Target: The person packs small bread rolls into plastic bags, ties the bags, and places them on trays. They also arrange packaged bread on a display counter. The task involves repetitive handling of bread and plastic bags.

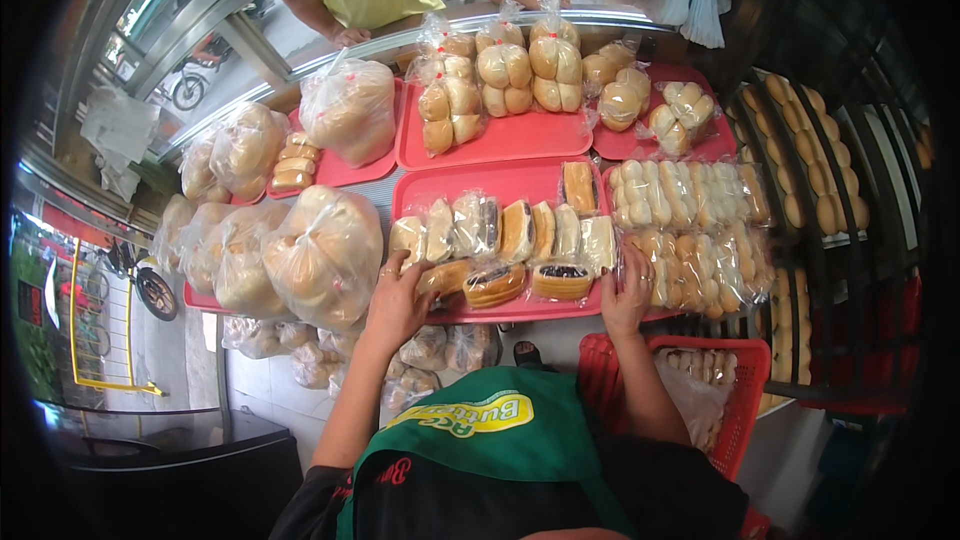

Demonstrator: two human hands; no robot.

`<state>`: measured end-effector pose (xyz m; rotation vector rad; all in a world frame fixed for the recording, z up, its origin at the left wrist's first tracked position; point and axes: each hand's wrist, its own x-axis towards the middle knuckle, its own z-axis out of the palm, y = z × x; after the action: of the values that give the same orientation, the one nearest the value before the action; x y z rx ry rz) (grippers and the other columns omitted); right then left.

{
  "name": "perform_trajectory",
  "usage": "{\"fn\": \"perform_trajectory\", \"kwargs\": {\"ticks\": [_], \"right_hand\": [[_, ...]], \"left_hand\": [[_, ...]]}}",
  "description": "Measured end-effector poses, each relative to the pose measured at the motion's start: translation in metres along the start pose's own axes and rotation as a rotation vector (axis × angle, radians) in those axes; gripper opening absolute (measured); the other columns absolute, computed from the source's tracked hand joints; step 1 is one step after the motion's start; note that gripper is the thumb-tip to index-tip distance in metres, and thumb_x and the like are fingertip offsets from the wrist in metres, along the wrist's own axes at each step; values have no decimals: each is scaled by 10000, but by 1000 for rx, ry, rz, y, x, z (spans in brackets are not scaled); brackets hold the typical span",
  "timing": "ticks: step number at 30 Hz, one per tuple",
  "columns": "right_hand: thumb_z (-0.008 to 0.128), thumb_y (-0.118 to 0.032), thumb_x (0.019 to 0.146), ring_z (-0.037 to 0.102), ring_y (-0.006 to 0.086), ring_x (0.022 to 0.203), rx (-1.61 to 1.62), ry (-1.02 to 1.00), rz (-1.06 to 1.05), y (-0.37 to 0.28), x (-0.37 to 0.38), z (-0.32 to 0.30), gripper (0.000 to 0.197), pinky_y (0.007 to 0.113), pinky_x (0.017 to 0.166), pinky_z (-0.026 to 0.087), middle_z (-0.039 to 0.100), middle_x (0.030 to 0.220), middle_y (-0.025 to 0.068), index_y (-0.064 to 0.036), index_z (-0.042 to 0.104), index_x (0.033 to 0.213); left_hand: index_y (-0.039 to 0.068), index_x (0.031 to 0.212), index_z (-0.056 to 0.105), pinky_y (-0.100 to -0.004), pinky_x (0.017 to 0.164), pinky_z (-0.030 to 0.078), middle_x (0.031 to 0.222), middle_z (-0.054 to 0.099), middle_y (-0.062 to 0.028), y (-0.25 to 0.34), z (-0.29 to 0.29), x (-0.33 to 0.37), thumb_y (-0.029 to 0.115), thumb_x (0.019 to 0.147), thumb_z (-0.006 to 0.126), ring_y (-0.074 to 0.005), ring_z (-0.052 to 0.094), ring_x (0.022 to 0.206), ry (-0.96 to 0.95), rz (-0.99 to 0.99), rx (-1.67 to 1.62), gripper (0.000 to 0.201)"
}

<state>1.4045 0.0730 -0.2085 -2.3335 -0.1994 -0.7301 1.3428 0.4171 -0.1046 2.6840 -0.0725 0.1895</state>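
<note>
Filled pastries in clear wrappers stand in a row on a red tray [470, 315] in front of me. At the tray's front left, my left hand [400, 295] has its fingers stretched beside a wrapped brown roll [445, 278], the fingertips touching or nearly touching it. My right hand [628, 292] lies at the tray's front right, fingers spread and pointing away, between a pale wrapped pastry [600, 243] and the bagged rolls [680, 260]. Two pastries with dark filling, one a dark-topped pastry [560, 281], lie between my hands. Neither hand has anything lifted.
Large bags of buns [322, 255] crowd the left. Bagged rolls [555, 65] line the back trays below the glass, where two people stand outside. A red basket [745, 410] is by my right forearm; racks of bread [815, 155] stand at far right. More bagged bread [420, 348] sits below.
</note>
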Motion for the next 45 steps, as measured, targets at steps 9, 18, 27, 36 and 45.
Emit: {"fn": "perform_trajectory", "kwargs": {"ticks": [9, 18, 27, 36, 45], "right_hand": [[602, -265, 830, 240, 530, 1376, 66, -338, -30, 7, -22, 25, 626, 591, 1126, 214, 339, 1477, 274, 3, 441, 1372], [388, -435, 968, 325, 558, 1328, -55, -232, -89, 4, -18, 34, 582, 626, 1083, 265, 432, 1417, 291, 48, 539, 1258], [367, -432, 967, 351, 559, 1313, -132, -187, -124, 8, -18, 40, 576, 620, 1069, 296, 466, 1395, 285, 35, 559, 1244], [470, -362, 897, 307, 520, 1359, -58, -222, -86, 10, -24, 43, 569, 576, 1108, 257, 427, 1460, 216, 7, 511, 1329], [481, -388, 936, 295, 530, 1345, -58, -248, -152, 6, -18, 40, 574, 584, 1104, 250, 398, 1473, 208, -12, 469, 1370]], "left_hand": [[96, 1426, 383, -468, 1074, 355, 1450, 355, -269, -85, 81, 51, 382, 944, 573, -470, 382, 1311, 138, -199, -116, 592], [90, 1448, 370, -440, 1123, 288, 1449, 405, -218, -97, 97, 40, 331, 841, 653, -388, 384, 1338, 211, -360, -378, 711], [96, 1424, 401, -459, 1101, 307, 1409, 423, -229, -101, 100, 37, 317, 825, 660, -406, 394, 1312, 189, -346, -313, 689], [50, 1510, 261, -368, 1133, 266, 1481, 372, -156, -109, 100, 53, 318, 969, 496, -264, 350, 1366, 173, -426, -966, 648], [126, 1425, 417, -527, 1092, 319, 1440, 360, -308, -39, 90, 80, 479, 864, 630, -510, 291, 1361, 58, -412, 21, 697]]}}
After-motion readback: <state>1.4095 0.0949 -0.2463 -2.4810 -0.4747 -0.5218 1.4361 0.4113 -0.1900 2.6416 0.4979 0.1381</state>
